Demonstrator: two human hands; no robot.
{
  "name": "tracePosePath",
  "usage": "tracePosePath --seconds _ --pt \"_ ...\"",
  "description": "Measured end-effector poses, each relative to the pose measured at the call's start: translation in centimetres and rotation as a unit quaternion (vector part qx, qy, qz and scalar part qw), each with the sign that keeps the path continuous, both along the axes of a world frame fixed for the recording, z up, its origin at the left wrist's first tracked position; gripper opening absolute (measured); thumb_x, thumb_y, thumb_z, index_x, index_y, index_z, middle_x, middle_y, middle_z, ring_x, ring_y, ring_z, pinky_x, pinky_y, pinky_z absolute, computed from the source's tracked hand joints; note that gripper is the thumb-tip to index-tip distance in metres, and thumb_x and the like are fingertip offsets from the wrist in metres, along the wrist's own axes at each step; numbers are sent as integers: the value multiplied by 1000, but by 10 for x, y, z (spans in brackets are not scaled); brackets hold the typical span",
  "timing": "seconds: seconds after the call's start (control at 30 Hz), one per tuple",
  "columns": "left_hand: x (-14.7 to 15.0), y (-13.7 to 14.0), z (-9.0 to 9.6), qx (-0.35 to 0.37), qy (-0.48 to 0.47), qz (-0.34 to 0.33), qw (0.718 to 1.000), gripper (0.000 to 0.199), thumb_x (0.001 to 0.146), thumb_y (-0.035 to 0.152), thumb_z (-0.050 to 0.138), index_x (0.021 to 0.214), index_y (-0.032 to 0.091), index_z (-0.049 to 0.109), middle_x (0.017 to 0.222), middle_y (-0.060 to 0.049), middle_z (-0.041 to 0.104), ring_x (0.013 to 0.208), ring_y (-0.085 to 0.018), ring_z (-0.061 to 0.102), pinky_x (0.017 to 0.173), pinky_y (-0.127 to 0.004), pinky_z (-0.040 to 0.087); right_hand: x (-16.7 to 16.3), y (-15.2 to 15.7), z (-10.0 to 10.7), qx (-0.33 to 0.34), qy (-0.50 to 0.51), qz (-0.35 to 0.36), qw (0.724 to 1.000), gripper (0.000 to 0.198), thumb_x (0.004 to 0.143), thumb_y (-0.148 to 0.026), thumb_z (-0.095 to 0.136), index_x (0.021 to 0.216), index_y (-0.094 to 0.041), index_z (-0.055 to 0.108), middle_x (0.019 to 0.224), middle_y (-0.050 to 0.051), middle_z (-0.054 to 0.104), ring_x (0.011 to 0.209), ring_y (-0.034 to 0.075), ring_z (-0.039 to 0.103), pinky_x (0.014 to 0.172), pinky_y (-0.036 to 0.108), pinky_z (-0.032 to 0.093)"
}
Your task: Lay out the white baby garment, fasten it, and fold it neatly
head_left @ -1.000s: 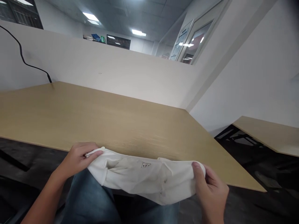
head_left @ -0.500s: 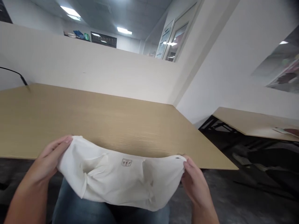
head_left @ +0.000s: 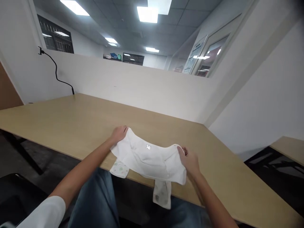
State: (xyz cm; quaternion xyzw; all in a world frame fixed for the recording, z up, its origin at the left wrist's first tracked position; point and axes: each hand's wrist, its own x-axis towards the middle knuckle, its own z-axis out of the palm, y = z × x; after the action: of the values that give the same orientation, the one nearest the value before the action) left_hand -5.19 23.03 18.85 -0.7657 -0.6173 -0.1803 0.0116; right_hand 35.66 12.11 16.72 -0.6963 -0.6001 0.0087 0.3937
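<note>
The garment [head_left: 142,160] is white with a grey mark [head_left: 148,147]; one hanging flap [head_left: 119,169] has faint green spots; the tabletop [head_left: 92,122] is tan.

Free tabletop [head_left: 71,123] between garment [head_left: 144,160] and wall [head_left: 133,91]

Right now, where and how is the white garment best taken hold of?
Probably best to pinch the white garment at both ends of its upper edge, from left and right, where the left hand and right hand are: it sags between them, and patterned flaps dangle below.
</note>
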Motion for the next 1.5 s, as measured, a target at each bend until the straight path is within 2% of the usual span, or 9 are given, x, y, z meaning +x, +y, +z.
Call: tracePosePath --seconds 0.17,0.33,0.47,0.6,0.77,1.03,1.17,1.33,1.5 --pt "10 39 -15 -14 24 45 999 49 106 38 22 114 14 64 102 -18 74 96 -30 72 79 -38 49 5 65 -29 -32 -91 -39 995 40 96 -51 41 78 -20 57 70 6 62 67 19 54 64 29 31" --pt "11 84 -28 -1 30 54 998 46 104 31 26 107 10 66 97 -21 75 93 -32 73 78 -40 50 13 119 -33 -66 -141 -80 984 34 101 -46 43 85 -21 60 80 7 68 72 19 60 62 28 27" --pt "2 109 -40 -2 29 41 999 41 102 37 30 104 17 66 100 -16 76 95 -30 72 78 -38 49 18 143 -34 -66 -119 -85 987 36 99 -47 46 78 -20 61 78 7 69 72 19 59 61 28 26" --pt "-6 105 -37 -12 -6 25 1000 37 99 45 36 96 22 65 98 -11 75 96 -29 71 76 -37 48 21 136 -34 -52 -49 -44 996 46 92 -55 50 63 -20 56 65 3 61 64 17 53 59 27 28" --pt "-7 88 -26 7 -46 6 999 24 93 35 45 101 22 64 115 -8 71 104 -26 67 81 -35 47 23 118 -33 -21 40 37 998 45 82 -59 52 61 -19 55 60 1 54 61 17 50 60 27 34" --pt "-6 84 -37 -3 -44 16 999 28 94 35 44 108 23 65 111 -9 74 102 -27 68 81 -35 46 19 112 -38 46 45 -1 998 43 89 -59 43 75 -21 56 64 2 59 64 19 53 63 30 36" --pt "-7 90 -35 -28 -24 -7 999 30 95 40 43 102 25 67 101 -9 76 96 -28 69 77 -35 45 22 114 -38 22 42 -6 999 44 90 -61 42 80 -21 59 67 2 62 66 20 56 65 30 36" --pt "-5 88 -29 -38 -18 -36 998 32 95 43 43 101 25 68 104 -10 76 97 -28 69 75 -33 43 19 111 -35 -23 23 20 999 41 87 -58 45 78 -21 60 71 3 64 69 21 57 66 30 36" --pt "-4 84 -28 -49 -17 -48 997 31 95 43 45 104 25 69 106 -9 76 98 -27 68 74 -32 41 14 106 -29 -55 27 23 998 42 84 -57 49 87 -19 67 82 5 70 76 22 60 67 30 37"
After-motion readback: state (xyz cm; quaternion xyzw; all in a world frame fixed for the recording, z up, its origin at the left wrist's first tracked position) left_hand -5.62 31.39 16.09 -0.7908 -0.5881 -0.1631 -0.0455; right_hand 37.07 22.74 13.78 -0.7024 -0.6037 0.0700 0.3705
